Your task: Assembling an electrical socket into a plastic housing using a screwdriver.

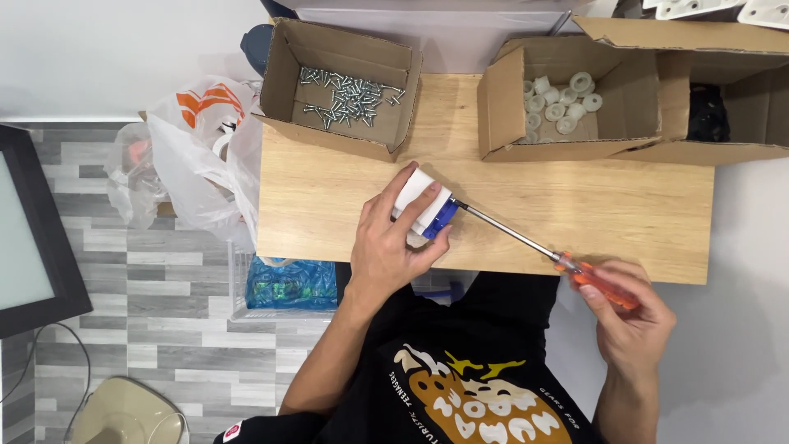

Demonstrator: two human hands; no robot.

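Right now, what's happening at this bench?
A person sits at a wooden table. The left hand pins a small white and blue plastic part to the tabletop. The right hand holds an orange-handled screwdriver, its tip at the part's end. Behind stand an open cardboard box of screws and another of white plastic rings.

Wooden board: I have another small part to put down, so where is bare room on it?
Bare wood lies left of the left hand, below the screw box, and right of the screwdriver, below the box of white caps. The middle is crowded.
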